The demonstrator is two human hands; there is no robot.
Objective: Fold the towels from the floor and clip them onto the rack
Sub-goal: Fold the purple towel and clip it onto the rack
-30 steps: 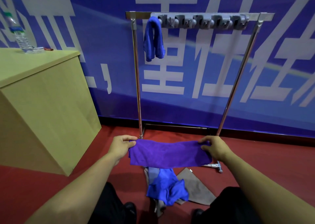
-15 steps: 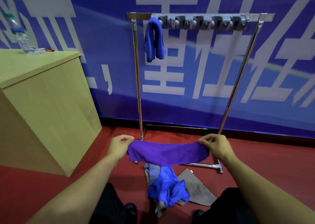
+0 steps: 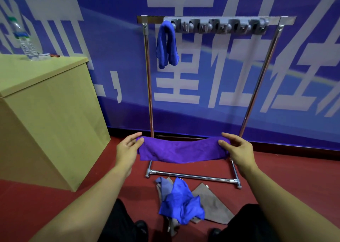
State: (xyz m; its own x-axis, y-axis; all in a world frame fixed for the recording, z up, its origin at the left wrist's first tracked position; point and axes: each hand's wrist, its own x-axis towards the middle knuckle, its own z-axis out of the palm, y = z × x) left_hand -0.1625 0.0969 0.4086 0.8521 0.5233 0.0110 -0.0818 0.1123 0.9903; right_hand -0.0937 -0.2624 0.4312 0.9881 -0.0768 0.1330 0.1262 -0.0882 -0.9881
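Note:
A purple towel (image 3: 181, 150), folded into a long band, hangs stretched between my hands in front of the metal rack (image 3: 149, 94). My left hand (image 3: 127, 148) pinches its left end and my right hand (image 3: 237, 148) pinches its right end. A blue towel (image 3: 167, 45) hangs folded from the leftmost clip on the rack's top bar. The grey clip strip (image 3: 219, 26) beside it holds nothing else. On the red floor below lies a heap of a blue towel (image 3: 181, 205) and grey towels (image 3: 211, 203).
A tan cabinet (image 3: 46, 116) stands at the left with a water bottle (image 3: 23, 39) on top. A blue banner wall (image 3: 202, 76) runs behind the rack. The rack's front foot bar (image 3: 193, 176) lies on the floor just beyond the towel heap.
Both hands have lifted the purple towel higher and away from the heap. The towel's hanging part looks narrower, and the rack's foot bar now shows below it.

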